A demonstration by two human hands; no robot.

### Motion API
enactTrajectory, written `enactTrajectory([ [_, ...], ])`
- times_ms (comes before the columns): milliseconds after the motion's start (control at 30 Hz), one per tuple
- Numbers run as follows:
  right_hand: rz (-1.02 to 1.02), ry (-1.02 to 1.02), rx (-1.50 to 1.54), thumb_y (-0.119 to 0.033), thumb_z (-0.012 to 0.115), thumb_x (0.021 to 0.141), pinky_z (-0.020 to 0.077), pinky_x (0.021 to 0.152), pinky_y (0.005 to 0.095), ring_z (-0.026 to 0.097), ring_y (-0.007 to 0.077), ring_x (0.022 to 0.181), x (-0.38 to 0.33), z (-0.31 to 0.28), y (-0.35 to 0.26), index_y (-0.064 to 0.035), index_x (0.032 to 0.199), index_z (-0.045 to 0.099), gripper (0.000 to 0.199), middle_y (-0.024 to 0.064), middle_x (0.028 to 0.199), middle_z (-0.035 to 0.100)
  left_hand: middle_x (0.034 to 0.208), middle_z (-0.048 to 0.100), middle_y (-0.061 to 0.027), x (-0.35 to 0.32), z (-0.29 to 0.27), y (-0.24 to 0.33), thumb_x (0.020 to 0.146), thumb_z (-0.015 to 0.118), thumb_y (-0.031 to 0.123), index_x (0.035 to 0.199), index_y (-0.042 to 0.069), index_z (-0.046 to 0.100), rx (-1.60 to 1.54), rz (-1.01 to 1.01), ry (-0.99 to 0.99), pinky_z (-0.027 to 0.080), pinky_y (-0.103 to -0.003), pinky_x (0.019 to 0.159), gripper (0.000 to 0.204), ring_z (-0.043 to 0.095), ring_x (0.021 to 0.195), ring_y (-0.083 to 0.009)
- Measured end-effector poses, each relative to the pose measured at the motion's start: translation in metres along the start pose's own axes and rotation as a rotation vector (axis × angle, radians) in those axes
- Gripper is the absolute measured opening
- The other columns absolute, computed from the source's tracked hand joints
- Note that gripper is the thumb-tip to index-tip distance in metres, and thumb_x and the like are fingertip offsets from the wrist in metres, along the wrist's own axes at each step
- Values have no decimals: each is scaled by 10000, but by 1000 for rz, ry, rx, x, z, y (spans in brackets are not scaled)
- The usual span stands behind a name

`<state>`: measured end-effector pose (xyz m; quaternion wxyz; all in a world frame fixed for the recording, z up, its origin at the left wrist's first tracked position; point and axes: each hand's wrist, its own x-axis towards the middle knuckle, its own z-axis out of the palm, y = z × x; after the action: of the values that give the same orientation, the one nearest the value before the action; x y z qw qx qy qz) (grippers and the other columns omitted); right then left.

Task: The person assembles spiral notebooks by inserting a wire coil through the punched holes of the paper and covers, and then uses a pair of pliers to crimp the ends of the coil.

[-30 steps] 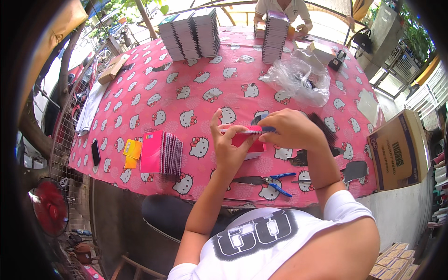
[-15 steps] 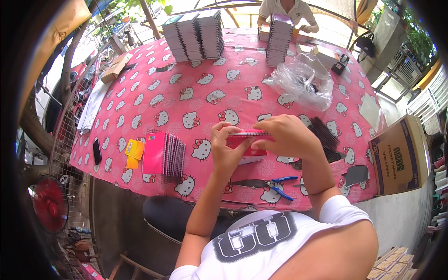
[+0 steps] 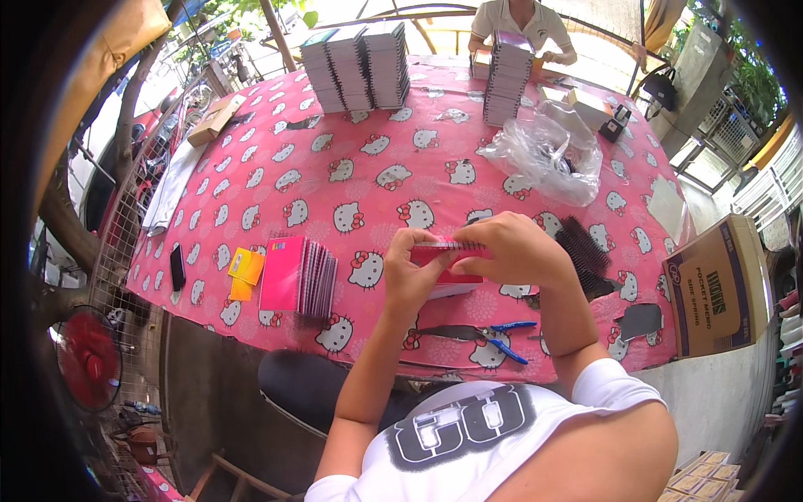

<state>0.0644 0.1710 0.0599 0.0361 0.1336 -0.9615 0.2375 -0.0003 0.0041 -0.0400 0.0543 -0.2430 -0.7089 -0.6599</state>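
My left hand (image 3: 416,272) and right hand (image 3: 520,249) pinch the small pink spiral-bound notebook (image 3: 452,251) along its wire edge — held just above the pink cat-print tablecloth (image 3: 351,180). Versus a second ago: both hands sit higher, notebook now level — blue-handled pliers (image 3: 489,333) unmoved.

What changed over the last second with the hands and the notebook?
Both hands lifted the small pink notebook slightly and brought it level; the left hand and right hand now pinch its spiral edge from either end. Nothing was let go. The pliers, pink notebook pile and plastic bag stayed put.
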Motion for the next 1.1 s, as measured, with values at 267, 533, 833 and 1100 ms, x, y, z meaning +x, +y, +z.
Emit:
enactTrajectory([
  [267, 84, -153, -64, -368, 727, 757, 491, 798, 434, 634, 339, 923, 17, 2, 1, -24, 966, 656, 409, 149, 887, 670, 941, 610, -41, -1, -3, 3, 801, 750, 45, 1065, 49, 564, -195, -80, -83, 504, -260, 733, 324, 621, 845, -121],
  [533, 24, 255, 84, -165, 737, 727, 489, 729, 426, 627, 330, 822, 14, 27, 10, -1, 904, 627, 266, 133, 877, 621, 955, 579, -25, -2, -1, -8, 829, 712, -7, 1109, 53, 545, -321, -76, -50, 481, -232, 797, 331, 579, 885, -91],
  [833, 3, 330, 98, -84, 684, 743, 482, 713, 421, 611, 326, 820, 14, 37, 9, -3, 787, 650, 98, 125, 777, 617, 967, 601, -37, -3, 0, -10, 817, 703, -45, 1081, 37, 552, -370, -42, -43, 486, -230, 794, 315, 594, 890, -94],
  [1100, -19, 246, 111, -104, 654, 776, 493, 736, 438, 621, 326, 851, 15, 30, 11, -17, 829, 683, 105, 118, 828, 637, 954, 617, -36, -3, 1, -6, 826, 693, -40, 1051, 32, 580, -308, -33, -37, 489, -233, 770, 263, 598, 884, -89],
])
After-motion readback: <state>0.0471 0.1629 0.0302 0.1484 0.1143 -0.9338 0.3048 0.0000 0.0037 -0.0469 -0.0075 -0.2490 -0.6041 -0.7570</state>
